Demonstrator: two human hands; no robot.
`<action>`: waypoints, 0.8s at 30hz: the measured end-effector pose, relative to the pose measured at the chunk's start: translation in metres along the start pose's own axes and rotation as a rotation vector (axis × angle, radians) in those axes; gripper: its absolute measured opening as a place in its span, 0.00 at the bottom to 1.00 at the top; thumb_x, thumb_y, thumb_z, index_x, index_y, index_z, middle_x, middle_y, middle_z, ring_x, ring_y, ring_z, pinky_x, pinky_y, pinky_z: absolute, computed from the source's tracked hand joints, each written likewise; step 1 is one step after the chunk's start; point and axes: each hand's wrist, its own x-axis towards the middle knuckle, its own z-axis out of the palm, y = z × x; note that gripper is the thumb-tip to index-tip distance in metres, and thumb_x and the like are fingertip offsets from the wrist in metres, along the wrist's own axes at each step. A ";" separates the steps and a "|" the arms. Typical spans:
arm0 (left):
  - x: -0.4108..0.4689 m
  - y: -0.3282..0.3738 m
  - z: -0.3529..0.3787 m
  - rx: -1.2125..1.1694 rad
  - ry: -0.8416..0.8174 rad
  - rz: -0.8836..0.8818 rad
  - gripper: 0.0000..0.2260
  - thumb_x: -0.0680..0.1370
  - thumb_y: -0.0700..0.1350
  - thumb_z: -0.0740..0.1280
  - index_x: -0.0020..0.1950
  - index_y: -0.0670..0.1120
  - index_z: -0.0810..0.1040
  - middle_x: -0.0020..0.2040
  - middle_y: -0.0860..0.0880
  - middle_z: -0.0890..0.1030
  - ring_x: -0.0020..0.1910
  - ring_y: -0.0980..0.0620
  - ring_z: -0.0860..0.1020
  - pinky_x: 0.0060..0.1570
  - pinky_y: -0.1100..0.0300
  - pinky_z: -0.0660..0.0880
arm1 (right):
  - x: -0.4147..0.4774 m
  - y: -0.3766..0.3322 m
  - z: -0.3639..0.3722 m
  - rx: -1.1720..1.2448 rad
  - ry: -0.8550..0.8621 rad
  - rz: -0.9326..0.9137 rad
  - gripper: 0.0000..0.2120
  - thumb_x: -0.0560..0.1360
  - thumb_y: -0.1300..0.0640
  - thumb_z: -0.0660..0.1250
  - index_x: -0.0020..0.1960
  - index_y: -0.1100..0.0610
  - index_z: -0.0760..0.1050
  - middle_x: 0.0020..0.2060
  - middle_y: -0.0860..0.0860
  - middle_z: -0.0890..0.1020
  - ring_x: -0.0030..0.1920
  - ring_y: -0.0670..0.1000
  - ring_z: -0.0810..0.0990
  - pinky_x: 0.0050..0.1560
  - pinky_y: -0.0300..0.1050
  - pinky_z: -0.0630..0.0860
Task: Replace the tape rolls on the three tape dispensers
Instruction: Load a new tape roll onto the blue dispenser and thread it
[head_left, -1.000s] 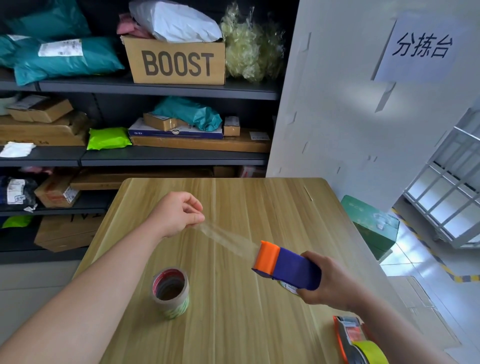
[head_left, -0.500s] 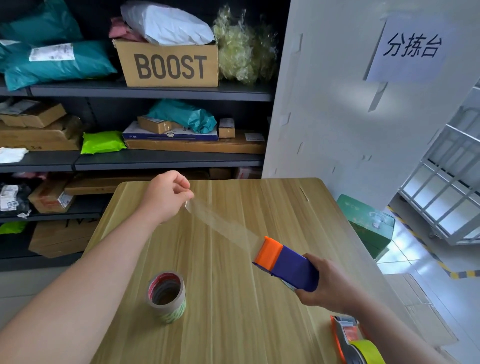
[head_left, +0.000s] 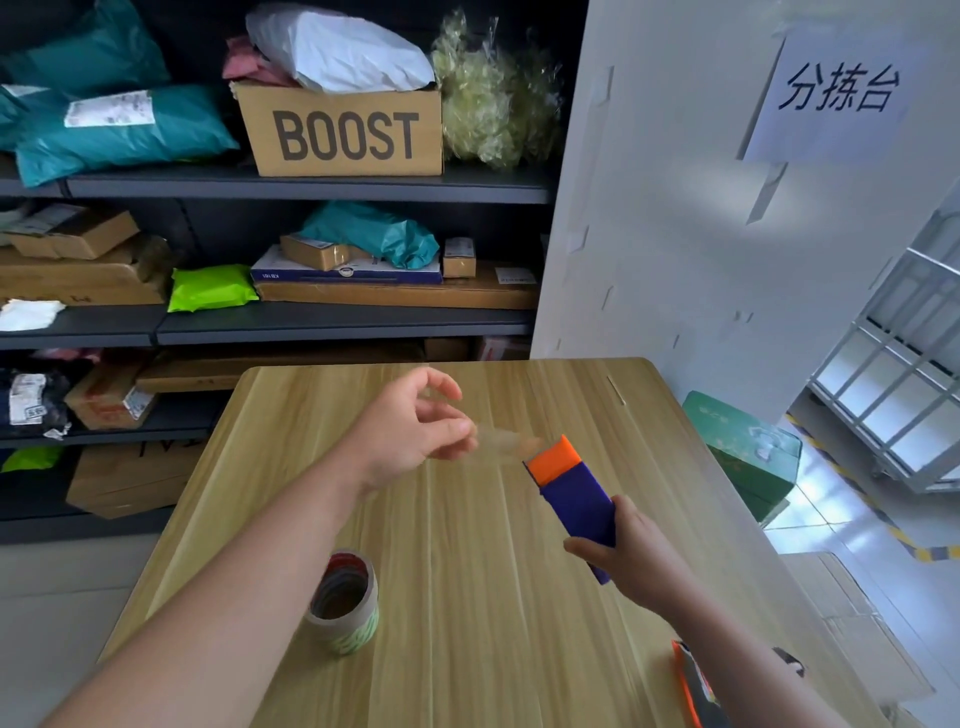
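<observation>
A pale wooden tabletop (head_left: 467, 649) fills the foreground. Above its middle the right hand (head_left: 631, 558) grasps the rear of a purple tape dispenser with an orange front (head_left: 574, 496), holding it off the surface. A brown-cored roll of clear tape (head_left: 345, 605) stands nearer, to the left. A short clear tape strip (head_left: 501, 444) runs from the orange end to the loosely curled left hand (head_left: 410, 428); whether those fingers pinch it I cannot tell.
</observation>
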 end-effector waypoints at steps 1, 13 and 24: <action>-0.002 -0.003 0.006 -0.067 -0.034 -0.019 0.11 0.76 0.34 0.67 0.57 0.41 0.72 0.43 0.41 0.84 0.43 0.45 0.84 0.47 0.51 0.82 | 0.001 -0.003 0.001 0.025 -0.003 0.000 0.16 0.75 0.48 0.69 0.49 0.59 0.66 0.39 0.50 0.73 0.35 0.48 0.69 0.31 0.39 0.65; -0.014 -0.043 0.047 -0.300 -0.064 -0.083 0.08 0.76 0.34 0.66 0.55 0.40 0.74 0.38 0.42 0.83 0.39 0.47 0.79 0.44 0.54 0.79 | 0.011 -0.032 0.020 0.219 0.144 -0.042 0.04 0.77 0.60 0.63 0.49 0.59 0.69 0.44 0.54 0.77 0.40 0.51 0.74 0.37 0.43 0.70; -0.003 -0.075 0.082 -0.160 0.032 -0.186 0.15 0.78 0.47 0.67 0.62 0.46 0.70 0.36 0.49 0.83 0.37 0.56 0.81 0.43 0.60 0.78 | 0.002 -0.045 0.018 0.754 0.144 -0.058 0.07 0.71 0.66 0.71 0.48 0.58 0.79 0.40 0.54 0.86 0.42 0.54 0.86 0.46 0.49 0.82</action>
